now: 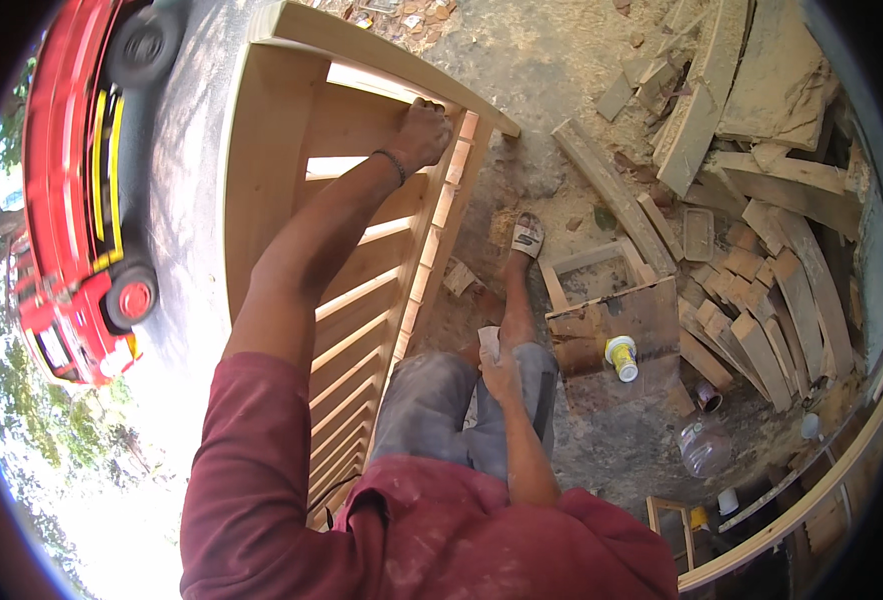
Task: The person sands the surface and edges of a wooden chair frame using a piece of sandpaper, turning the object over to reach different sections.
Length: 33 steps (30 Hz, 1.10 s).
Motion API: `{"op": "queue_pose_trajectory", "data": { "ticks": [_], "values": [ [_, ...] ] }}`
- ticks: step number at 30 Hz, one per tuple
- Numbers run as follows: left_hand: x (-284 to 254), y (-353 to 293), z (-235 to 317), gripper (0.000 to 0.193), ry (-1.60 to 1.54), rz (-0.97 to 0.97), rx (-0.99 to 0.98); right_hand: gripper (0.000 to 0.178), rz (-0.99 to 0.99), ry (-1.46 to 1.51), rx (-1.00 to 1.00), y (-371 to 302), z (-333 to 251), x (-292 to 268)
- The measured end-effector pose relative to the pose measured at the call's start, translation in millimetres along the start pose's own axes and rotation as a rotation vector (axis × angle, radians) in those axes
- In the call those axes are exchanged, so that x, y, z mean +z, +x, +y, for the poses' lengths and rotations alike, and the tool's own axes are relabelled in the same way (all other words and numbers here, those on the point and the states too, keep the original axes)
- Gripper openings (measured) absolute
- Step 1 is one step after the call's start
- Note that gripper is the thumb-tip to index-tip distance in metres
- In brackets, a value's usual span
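My left hand (423, 130) is stretched far out and grips the right side rail of a pale wooden frame with many cross slats (371, 260), near its far end. A dark band sits on that wrist. Down by my grey trousers, my right hand (499, 372) is closed on a small white crumpled sheet (488, 343), perhaps sandpaper or cloth. My foot in a light sandal (527, 236) rests on the sawdust-covered ground beside the frame.
A red vehicle (71, 200) stands on the pavement at the left. Wood offcuts and planks (751, 170) are heaped at the right. A yellow-capped white bottle (621, 357) lies on a wooden box, with a clear plastic jug (704, 445) nearby.
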<state>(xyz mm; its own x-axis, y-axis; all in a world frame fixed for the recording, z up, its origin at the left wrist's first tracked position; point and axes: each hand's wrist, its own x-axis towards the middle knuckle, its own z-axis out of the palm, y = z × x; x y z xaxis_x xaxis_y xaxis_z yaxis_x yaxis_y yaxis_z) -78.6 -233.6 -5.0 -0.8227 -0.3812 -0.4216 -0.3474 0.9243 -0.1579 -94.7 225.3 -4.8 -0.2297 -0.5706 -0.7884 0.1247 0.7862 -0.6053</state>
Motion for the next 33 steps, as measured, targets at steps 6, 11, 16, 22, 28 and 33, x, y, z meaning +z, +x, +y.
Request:
{"op": "queue_pose_trajectory", "data": {
  "ticks": [6,11,16,22,28,33],
  "values": [
    [22,14,9,0.015,-0.048,0.089,-0.063,0.040,-0.007,-0.065,0.156,13,-12,-7],
    [10,-5,18,0.020,-0.155,0.133,-0.111,0.042,-0.053,-0.046,0.148,29,-32,-15],
    [-21,-51,72,0.035,-0.424,0.005,-0.211,0.042,0.088,-0.039,-0.001,44,14,-6],
    [20,-79,104,0.074,-0.718,-0.002,-0.608,0.045,-0.051,-0.165,0.028,27,-14,-15],
    [19,-48,124,0.079,-0.961,-0.071,-0.915,0.042,0.008,-0.064,0.157,10,47,-13],
    [39,-33,114,0.083,-1.006,0.038,-0.956,0.040,-0.041,-0.197,0.090,-14,58,-4]
  ]
}}
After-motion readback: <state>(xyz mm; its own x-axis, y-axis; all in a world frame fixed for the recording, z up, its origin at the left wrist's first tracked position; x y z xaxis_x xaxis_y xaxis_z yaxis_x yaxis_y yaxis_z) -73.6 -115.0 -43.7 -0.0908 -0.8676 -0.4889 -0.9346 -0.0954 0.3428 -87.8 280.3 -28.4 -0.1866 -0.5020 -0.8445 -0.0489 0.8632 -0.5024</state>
